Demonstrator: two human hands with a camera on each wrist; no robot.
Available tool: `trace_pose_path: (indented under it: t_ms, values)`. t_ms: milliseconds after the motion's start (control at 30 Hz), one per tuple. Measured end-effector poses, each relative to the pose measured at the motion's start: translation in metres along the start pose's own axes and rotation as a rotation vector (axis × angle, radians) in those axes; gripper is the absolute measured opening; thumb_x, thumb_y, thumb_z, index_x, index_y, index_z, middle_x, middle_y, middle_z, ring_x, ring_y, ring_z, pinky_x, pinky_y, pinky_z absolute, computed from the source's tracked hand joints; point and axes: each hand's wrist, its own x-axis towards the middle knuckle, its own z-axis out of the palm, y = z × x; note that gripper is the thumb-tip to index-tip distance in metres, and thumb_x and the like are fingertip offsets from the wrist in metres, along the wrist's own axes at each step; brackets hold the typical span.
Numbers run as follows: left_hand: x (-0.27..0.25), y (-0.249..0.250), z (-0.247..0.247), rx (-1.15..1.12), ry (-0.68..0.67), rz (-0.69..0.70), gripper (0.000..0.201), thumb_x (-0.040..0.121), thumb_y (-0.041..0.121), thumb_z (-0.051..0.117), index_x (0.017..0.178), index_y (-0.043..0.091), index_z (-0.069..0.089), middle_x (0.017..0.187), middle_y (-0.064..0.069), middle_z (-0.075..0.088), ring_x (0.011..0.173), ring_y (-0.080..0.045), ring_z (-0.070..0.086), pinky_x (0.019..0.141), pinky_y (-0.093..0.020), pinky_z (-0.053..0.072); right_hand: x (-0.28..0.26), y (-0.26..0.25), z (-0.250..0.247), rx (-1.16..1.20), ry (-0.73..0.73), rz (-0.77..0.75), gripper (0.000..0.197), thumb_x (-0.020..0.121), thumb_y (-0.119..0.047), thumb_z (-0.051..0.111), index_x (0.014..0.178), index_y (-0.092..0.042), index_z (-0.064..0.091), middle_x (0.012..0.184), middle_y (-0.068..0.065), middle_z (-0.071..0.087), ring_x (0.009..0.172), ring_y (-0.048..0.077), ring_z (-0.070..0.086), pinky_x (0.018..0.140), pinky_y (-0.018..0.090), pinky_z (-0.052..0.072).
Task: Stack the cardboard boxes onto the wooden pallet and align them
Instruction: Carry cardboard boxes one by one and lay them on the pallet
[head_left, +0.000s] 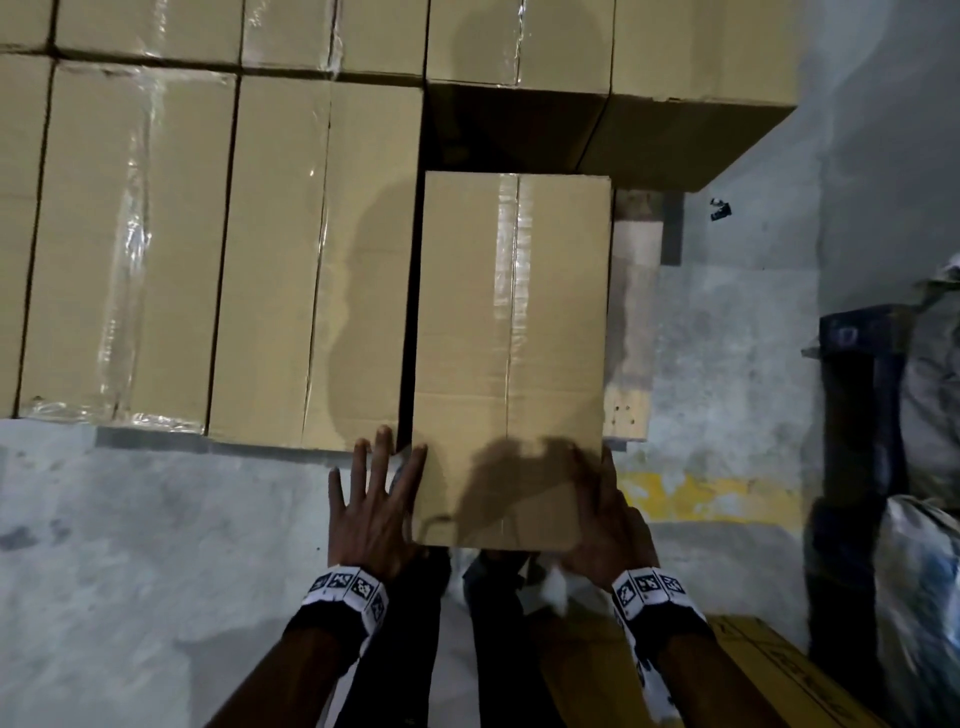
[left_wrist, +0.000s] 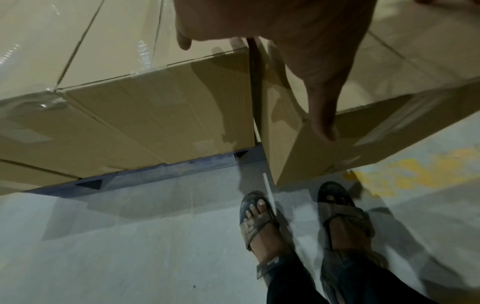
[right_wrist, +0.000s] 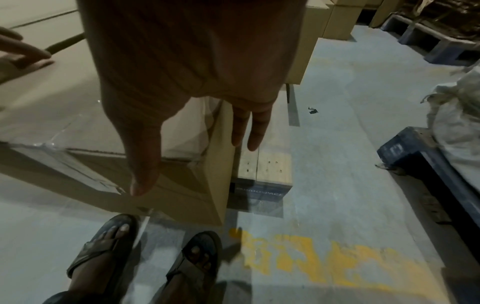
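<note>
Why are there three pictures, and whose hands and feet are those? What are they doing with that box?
One person wears three cameras: one on the head, one on each wrist. The big picture looks down from the head. The left hand and right hand press flat against the near end of a cardboard box, with no curled grip on it. Beside it sit other boxes, sealed with shiny tape. The wrist pictures look along each hand, so you see the person's sandals on the grey floor. A corner of the wooden pallet peeks out beside the box.
</note>
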Motion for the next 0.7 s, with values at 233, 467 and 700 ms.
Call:
trace_pose_path:
  t_ms: [233,467,700]
  values:
    - [0.014,-0.019,0.008,-0.005,0.021,0.019,0.154,0.052,0.083,0.078,0.165,0.028,-0.011,0.173,-0.001,-0.016,0.159,-0.033,0.002,0.120,-0.067,0.019,0.004,-0.001,-0.011,0.050,-0.006,-0.046,0.131,0.072,-0.043,0.077,0.155,-0.049,-0.024,0.169,0.003,-0.022,0.105,0.039,0.066,0.083,0.044,0.054]
    - [0.022,-0.040,-0.002,-0.030,0.074,0.042,0.139,0.058,0.082,0.076,0.166,0.025,0.010,0.174,0.001,0.006,0.154,-0.036,0.024,0.112,-0.063,0.035,0.025,-0.014,-0.015,-0.053,0.022,-0.054,0.141,0.069,-0.040,0.085,0.156,-0.044,-0.027,0.170,0.012,-0.015,0.097,0.038,0.069,0.068,0.033,0.044]
    - [0.032,-0.041,-0.008,-0.008,0.127,0.050,0.129,0.052,0.065,0.092,0.158,0.021,0.033,0.167,-0.005,0.032,0.138,-0.039,0.046,0.093,-0.058,0.050,0.035,-0.026,-0.035,-0.073,0.035,-0.038,0.141,0.070,-0.032,0.089,0.158,-0.044,-0.020,0.171,0.012,-0.013,0.099,0.036,0.068,0.069,0.032,0.051]
